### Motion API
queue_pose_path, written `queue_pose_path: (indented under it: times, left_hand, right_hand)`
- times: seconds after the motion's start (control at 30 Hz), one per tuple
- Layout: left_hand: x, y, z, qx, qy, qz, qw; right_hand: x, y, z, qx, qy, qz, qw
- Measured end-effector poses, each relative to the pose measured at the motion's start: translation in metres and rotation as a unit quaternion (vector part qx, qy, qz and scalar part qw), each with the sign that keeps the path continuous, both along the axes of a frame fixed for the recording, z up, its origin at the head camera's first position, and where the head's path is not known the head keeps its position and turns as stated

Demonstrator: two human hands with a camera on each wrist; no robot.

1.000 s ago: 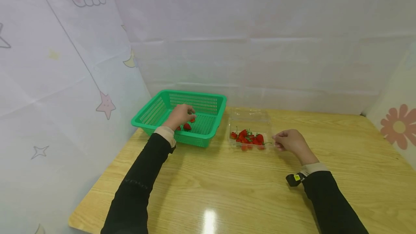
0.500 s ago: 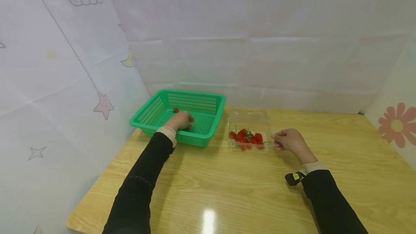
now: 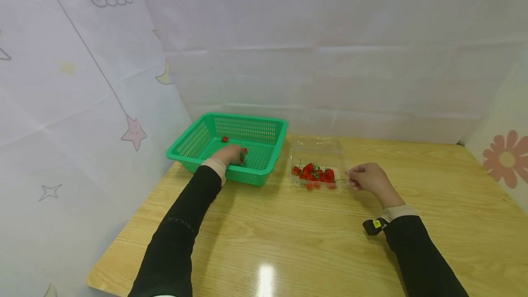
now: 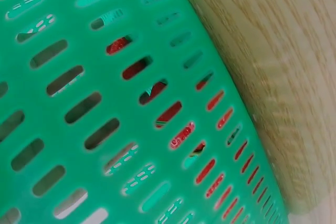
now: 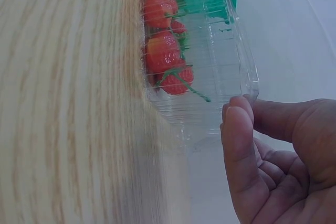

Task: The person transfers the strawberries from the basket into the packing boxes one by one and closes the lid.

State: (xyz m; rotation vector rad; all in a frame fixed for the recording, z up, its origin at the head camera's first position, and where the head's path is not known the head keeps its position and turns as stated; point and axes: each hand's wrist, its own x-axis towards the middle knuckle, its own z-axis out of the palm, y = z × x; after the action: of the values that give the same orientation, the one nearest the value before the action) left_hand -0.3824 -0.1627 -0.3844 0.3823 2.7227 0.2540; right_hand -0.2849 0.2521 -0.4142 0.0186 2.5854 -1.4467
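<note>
Head and right wrist views show me seed-pitted strawberries (image 3: 308, 167) banked left to right in a clear plastic box (image 5: 220, 66) near the far edge of the wooden tabletop (image 3: 297, 228), one stem (image 5: 194, 91) pointing toward the right hand (image 3: 371, 180), which pinches the rim. Inside the slotted green basket (image 3: 247, 177) at the far-left corner, I can't tell what the left hand (image 3: 229, 154) grips.

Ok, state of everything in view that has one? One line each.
Left hand: down in the basket, hold unclear
Right hand: pinching the box at its right edge
Basket: upright, uncovered, berries inside
Box: open, berries inside
Lid: open, at the box's far side
Box berries: heaped, green stems showing
Basket berries: scattered, partly hidden
</note>
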Motion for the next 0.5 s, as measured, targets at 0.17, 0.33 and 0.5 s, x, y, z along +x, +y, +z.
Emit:
queue_pose_path:
  times: [0.17, 0.33, 0.5]
  left_hand:
    - [0.0005, 0.0028, 0.0028, -0.025, -0.006, -0.011, 0.9996]
    - [0.0004, 0.0050, 0.0033, -0.051, -0.002, -0.013, 0.9986]
    - [-0.0018, 0.0041, 0.0004, -0.074, 0.020, -0.032, 0.9965]
  right_hand:
    - [0.0002, -0.0004, 0.0013, 0.001, 0.000, 0.001, 1.0000]
    - [0.0017, -0.0008, 0.0028, 0.000, -0.001, 0.002, 1.0000]
    - [0.0026, -0.0019, 0.0030, -0.008, -0.004, 0.002, 1.0000]
